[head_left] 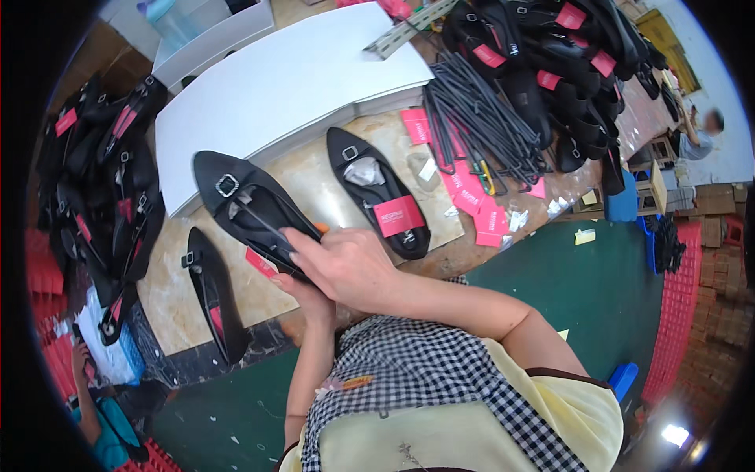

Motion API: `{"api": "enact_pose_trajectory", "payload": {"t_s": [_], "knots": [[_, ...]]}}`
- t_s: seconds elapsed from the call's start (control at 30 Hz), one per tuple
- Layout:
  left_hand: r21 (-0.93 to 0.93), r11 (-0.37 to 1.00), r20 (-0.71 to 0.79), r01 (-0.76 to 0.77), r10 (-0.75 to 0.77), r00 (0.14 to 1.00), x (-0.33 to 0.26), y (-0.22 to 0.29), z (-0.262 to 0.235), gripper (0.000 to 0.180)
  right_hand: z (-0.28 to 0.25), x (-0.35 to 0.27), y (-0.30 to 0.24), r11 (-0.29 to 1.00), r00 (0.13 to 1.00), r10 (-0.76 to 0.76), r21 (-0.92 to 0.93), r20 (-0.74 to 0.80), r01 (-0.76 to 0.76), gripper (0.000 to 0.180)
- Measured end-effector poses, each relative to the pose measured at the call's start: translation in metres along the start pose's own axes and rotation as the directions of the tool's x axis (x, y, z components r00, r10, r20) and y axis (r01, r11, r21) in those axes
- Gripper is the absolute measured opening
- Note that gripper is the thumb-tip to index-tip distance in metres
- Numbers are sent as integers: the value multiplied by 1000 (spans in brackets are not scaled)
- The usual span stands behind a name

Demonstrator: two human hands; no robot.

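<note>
A black pointed flat shoe (211, 177) with a square sparkling buckle is held tilted above the table. My left hand (305, 293) is closed round its heel end from below. Inside the shoe runs a thin dark grey stick (263, 222), its front end near whitish stuffing in the toe. My right hand (346, 263) is closed over the stick's rear end at the heel; its fingertips partly hide that end. A pink card (259, 262) shows beside the heel. To the right lies another black shoe (409, 245) with stuffing and a pink card (397, 215). A third shoe (208, 275) lies on its side at the left.
A stack of white sheets (283, 86) lies behind the shoes. Dark grey sticks (484, 110) and pink cards (468, 197) are heaped to the right. Piles of black shoes (110, 181) flank the table. A metal angle bar (409, 30) crosses the stack. Other people appear at both edges.
</note>
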State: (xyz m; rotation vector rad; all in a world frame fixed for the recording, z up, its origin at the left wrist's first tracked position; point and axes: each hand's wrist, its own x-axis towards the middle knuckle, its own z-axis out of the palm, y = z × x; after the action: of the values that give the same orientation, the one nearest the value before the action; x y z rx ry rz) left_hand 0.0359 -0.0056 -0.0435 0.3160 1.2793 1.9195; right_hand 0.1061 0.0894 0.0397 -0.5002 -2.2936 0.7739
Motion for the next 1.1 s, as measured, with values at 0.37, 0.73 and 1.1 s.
{"api": "enact_pose_trajectory", "payload": {"t_s": [0.37,0.73,1.1], "knots": [[963,212,-43,-169,734,678,9,105,-53,57,-162,-75,198,539,839,520,-701,-157,-466,17],[594,804,155,-13,-98,983,38,1,27,62,-199,-56,140,664,717,691,-314,-89,-679,17],[105,970,-1,221,-222,975,24,33,3,68,-89,-4,7,826,799,436,169,414,-538,36]]}}
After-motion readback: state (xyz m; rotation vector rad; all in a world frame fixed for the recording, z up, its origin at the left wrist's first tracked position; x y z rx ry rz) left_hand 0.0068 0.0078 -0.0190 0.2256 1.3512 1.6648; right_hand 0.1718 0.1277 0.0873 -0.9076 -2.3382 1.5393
